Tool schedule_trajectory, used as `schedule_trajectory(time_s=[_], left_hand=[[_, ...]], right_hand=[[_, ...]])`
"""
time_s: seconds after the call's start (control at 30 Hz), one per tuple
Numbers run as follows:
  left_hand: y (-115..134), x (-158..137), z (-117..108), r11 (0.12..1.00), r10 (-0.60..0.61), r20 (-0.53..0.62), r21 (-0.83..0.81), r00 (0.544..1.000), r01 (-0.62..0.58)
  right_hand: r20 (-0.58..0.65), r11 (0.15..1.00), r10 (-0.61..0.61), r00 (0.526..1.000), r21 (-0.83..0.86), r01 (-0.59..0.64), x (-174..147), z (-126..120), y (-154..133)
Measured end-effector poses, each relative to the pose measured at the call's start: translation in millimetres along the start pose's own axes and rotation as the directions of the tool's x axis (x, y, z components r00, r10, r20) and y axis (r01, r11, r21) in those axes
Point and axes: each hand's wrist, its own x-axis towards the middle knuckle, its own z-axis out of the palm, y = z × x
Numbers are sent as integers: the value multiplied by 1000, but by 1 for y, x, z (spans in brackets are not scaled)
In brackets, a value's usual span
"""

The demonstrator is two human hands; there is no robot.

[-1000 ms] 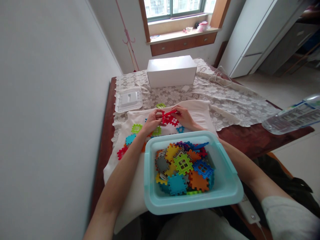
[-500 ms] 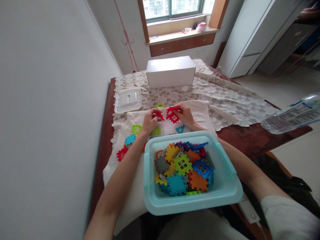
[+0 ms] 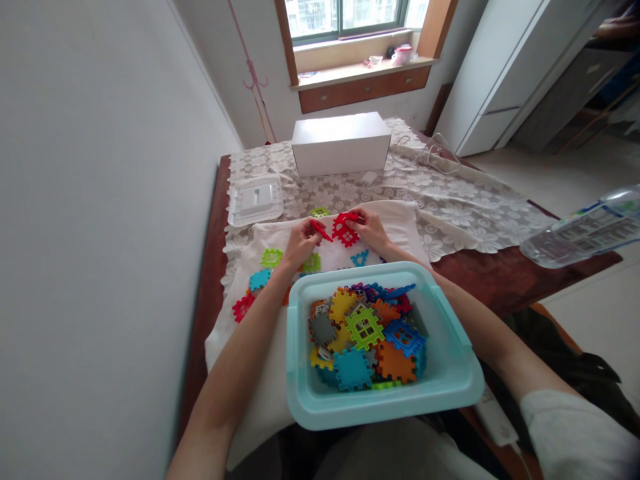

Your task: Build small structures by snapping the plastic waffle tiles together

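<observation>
Since a second ago the two red pieces have come apart; both hands are a touch farther from the bin, otherwise little shift. Wooden table [image 3: 500, 280] with lace cloth [image 3: 450, 200], white cloth [image 3: 400, 220] on top at near side. White box [image 3: 341, 143] far centre. Teal bin [image 3: 450, 380] nearest, full of mixed colour tiles. Clear lid [image 3: 255, 199] far left. Plastic bottle [image 3: 580, 230] at right edge. Left hand [image 3: 299, 241] pinches a thin red piece [image 3: 320, 230]. Right hand [image 3: 370, 229] grips red window tile [image 3: 344, 230], just right of the thin piece, above the white cloth. Loose green tile [image 3: 271, 257] left of hands.
</observation>
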Motion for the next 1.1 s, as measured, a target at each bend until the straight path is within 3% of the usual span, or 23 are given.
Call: schedule_trajectory(time_s=[0.13, 0.27, 0.43, 0.53, 0.63, 0.9, 1.1], left_hand=[[10, -4, 2, 994, -33, 14, -101, 999, 35], [18, -7, 2, 992, -39, 21, -122, 999, 41], [11, -4, 0, 991, -60, -3, -118, 998, 59], [2, -1, 0, 995, -59, -21, -77, 998, 57], [-4, 1, 0, 1000, -21, -28, -4, 999, 20], [-6, 0, 1, 995, 96, -5, 26, 995, -96], [-12, 2, 2, 987, 160, 69, 13, 985, -161]], right_hand=[[63, 996, 59, 996, 62, -63, -3, -3, -6], [162, 998, 27, 986, 59, -37, -5, -4, -12], [184, 997, 19, 983, 72, -33, -9, -3, -16], [78, 994, -104, 992, -11, 105, -11, -3, -23], [6, 957, -270, 963, -108, 270, -13, -4, -30], [256, 813, -405, 878, -338, 473, -21, 4, -30], [238, 805, -436, 868, -328, 494, -21, 9, -24]])
